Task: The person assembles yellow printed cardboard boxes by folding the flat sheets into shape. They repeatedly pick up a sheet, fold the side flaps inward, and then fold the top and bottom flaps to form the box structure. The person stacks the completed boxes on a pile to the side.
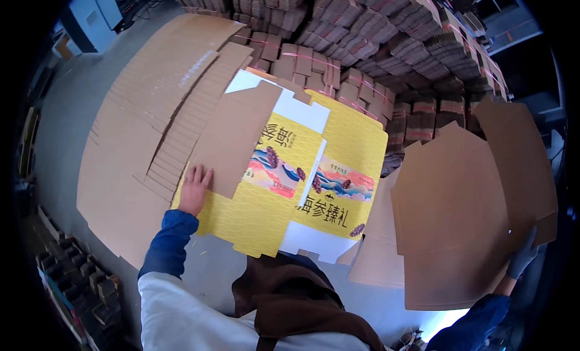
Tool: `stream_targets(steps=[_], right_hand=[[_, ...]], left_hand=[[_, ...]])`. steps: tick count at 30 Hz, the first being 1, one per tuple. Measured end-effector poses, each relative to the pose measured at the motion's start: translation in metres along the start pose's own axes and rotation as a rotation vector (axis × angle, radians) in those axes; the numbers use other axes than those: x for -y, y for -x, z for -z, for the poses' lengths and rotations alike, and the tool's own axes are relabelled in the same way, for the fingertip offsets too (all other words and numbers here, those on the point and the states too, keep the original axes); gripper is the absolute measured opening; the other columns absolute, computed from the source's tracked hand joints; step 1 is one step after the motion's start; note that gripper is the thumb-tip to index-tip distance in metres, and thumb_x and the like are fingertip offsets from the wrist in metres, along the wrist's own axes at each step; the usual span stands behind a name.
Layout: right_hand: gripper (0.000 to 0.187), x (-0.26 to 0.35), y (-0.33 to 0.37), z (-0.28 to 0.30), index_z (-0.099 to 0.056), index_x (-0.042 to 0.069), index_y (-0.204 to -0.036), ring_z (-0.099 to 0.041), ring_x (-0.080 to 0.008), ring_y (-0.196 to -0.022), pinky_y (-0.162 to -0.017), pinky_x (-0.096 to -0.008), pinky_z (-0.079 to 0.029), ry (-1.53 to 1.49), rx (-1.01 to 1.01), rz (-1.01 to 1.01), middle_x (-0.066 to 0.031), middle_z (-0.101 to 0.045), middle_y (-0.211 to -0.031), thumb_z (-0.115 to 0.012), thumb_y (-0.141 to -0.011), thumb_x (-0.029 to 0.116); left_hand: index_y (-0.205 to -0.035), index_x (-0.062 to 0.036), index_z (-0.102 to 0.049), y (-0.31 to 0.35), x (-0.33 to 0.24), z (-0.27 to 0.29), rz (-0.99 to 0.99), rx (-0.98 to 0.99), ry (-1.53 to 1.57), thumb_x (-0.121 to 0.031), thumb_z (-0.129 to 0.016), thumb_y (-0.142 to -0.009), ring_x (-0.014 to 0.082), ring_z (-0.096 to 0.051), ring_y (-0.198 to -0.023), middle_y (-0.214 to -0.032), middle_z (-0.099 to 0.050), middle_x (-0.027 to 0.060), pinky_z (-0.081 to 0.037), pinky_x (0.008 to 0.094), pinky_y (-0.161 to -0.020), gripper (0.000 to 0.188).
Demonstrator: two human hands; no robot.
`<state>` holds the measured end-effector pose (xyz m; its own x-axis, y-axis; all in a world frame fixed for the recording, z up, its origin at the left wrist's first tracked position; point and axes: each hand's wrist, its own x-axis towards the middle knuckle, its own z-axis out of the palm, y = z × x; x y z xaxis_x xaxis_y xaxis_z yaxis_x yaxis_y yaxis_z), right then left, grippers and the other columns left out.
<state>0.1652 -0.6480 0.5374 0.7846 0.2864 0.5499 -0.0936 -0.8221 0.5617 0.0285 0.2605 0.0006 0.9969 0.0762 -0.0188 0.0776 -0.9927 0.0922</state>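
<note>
My bare left hand [194, 188] lies flat, its fingers stretched out, on the lower edge of a plain brown cardboard piece [232, 136]. Under that piece is a flat, unfolded yellow carton blank [241, 218] with white flaps and a printed picture of waves and dark sea cucumbers. My right hand [524, 257], in a grey glove, grips the right edge of a large brown cardboard sheet [453, 212]. The sheet is held out to my right, with a folded flap along its right side. Part of the right hand's fingers is hidden at the sheet.
Large flat brown cardboard sheets [130, 133] lie to the left, beneath the yellow blank. Strapped bundles of flattened cartons [356, 31] are piled high at the far side. Dark wooden blocks [81, 272] sit on the floor at the lower left. A pale cabinet [93, 19] stands far left.
</note>
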Motion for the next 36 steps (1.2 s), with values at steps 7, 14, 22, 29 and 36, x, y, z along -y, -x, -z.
stream_targets(steps=[7, 14, 22, 29, 36], right_hand=[[0.048, 0.114, 0.046, 0.065, -0.048, 0.001, -0.145, -0.055, -0.0364, -0.126, -0.105, -0.0433, -0.045, -0.400, -0.095, -0.125, -0.0237, -0.052, -0.143, -0.055, -0.098, 0.002], [0.066, 0.491, 0.156, -0.010, -0.044, -0.001, -0.145, -0.039, -0.0474, -0.141, -0.119, -0.0556, -0.029, -1.132, 0.177, 0.079, -0.0265, -0.042, -0.151, -0.061, -0.081, -0.005], [0.064, 0.594, 0.203, -0.065, -0.049, 0.007, -0.142, -0.039, -0.0413, -0.141, -0.118, -0.0659, -0.017, -1.367, 0.547, 0.477, -0.0196, -0.045, -0.149, -0.070, -0.087, 0.032], [0.057, 0.616, -0.003, -0.242, -0.046, 0.007, -0.146, -0.037, -0.0380, -0.143, -0.118, -0.0578, -0.021, -1.034, 0.241, 0.581, -0.0123, -0.048, -0.150, -0.059, -0.098, 0.033], [0.029, 0.641, -0.083, -0.249, -0.073, 0.012, -0.097, -0.063, -0.0289, -0.094, -0.106, -0.0463, -0.037, -1.209, 0.750, 0.706, -0.0095, -0.071, -0.090, -0.070, -0.089, 0.040]], left_hand=[[-0.135, -0.0010, -0.054, -0.005, -0.032, 0.064, 0.137, -0.232, 0.409, -0.005, -0.057, -0.093, 0.0377, -0.054, -0.123, -0.131, -0.059, 0.0195, -0.044, 0.0447, -0.105, 0.042], [-0.137, 0.0034, -0.053, -0.002, -0.271, 0.054, -0.117, 0.178, 1.630, -0.037, -0.064, -0.095, 0.0273, -0.055, -0.128, -0.132, -0.061, 0.0182, -0.039, 0.0386, -0.111, 0.059], [-0.136, 0.0003, -0.048, 0.033, -0.343, -0.010, 0.684, 0.286, 1.995, -0.003, -0.066, -0.095, 0.0154, -0.049, -0.130, -0.136, -0.057, 0.0105, -0.037, 0.0288, -0.106, 0.045], [-0.116, -0.0005, -0.057, 0.044, -0.341, 0.001, 0.661, 0.208, 2.013, 0.003, -0.063, -0.095, 0.0109, -0.057, -0.112, -0.116, -0.064, 0.0066, -0.042, 0.0265, -0.098, 0.022], [-0.121, 0.0015, -0.057, 0.037, -0.329, 0.028, 0.583, 0.119, 1.294, 0.002, -0.068, -0.090, 0.0167, -0.063, -0.092, -0.096, -0.063, 0.0099, -0.051, 0.0320, -0.079, 0.033]])
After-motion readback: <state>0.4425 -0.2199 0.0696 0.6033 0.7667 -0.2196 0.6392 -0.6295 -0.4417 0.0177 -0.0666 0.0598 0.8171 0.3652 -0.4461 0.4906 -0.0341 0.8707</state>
